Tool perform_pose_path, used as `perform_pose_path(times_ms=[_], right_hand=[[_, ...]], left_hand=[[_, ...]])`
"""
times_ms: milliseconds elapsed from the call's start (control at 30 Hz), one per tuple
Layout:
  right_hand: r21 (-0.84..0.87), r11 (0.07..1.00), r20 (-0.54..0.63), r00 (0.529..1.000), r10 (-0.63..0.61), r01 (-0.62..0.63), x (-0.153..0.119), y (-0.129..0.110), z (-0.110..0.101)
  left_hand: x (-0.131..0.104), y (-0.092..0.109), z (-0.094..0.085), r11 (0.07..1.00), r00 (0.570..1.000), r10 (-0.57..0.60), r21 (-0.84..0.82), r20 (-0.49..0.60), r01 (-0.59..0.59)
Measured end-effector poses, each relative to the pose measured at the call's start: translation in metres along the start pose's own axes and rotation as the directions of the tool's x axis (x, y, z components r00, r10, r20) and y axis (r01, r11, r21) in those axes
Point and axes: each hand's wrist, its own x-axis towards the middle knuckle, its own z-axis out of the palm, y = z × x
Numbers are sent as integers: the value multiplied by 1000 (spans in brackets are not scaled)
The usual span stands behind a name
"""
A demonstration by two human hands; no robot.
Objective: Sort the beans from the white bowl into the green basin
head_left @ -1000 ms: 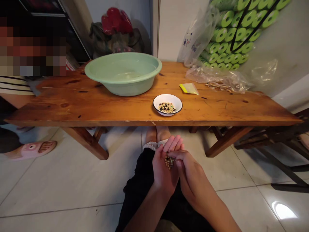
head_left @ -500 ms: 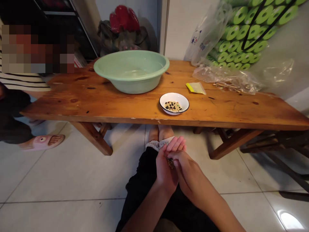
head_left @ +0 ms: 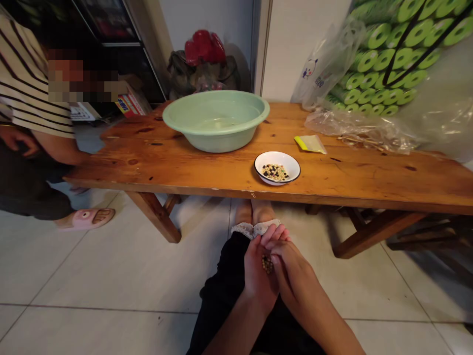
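Note:
My left hand (head_left: 257,276) is cupped palm up above my lap, with a small heap of pale round beans (head_left: 267,265) in it. My right hand (head_left: 293,266) lies across the left one, its thumb and bent fingers at the edge of the heap. Whether anything is pinched between those fingertips is hidden. On the table in front of my hands stands a white enamel bowl (head_left: 276,181) with a dark rim. Mixed beans (head_left: 274,171), mostly beige and black with a few coloured ones, lie in its bottom.
The wooden table (head_left: 207,172) bears a green basin (head_left: 221,142), a small yellow-and-white packet (head_left: 311,144) and crumpled clear plastic (head_left: 369,129). Wrapped green rolls (head_left: 384,59) are stacked behind. At the left stands a person in a striped top (head_left: 40,106).
My view has shifted, so the table and basin sit farther right and lower. My right fingers have shifted slightly, and more of the beans in my left palm show.

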Motion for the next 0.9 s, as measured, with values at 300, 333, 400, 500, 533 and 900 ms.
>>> perform_pose_path(times_ms=[300,333,400,500,533,900], right_hand=[[-7,1000,-294,955,-21,20,1,8,-13],[24,1000,-300,954,-6,14,2,9,-15],[90,996,-305,951,52,-26,4,11,-19],[170,979,-308,938,161,-112,8,10,-26],[185,974,-314,931,185,-131,9,9,-29],[239,971,-240,970,29,30,3,-28,-49]], left_hand=[[-2,16,1,998,997,-38,-42,74,42],[-3,18,3,998,997,-21,-54,76,25],[-4,21,8,996,997,15,-87,82,-8],[-5,27,17,991,991,60,-123,119,-45],[-6,29,21,990,986,78,-125,149,-59],[-35,30,57,965,882,262,-119,391,-234]])
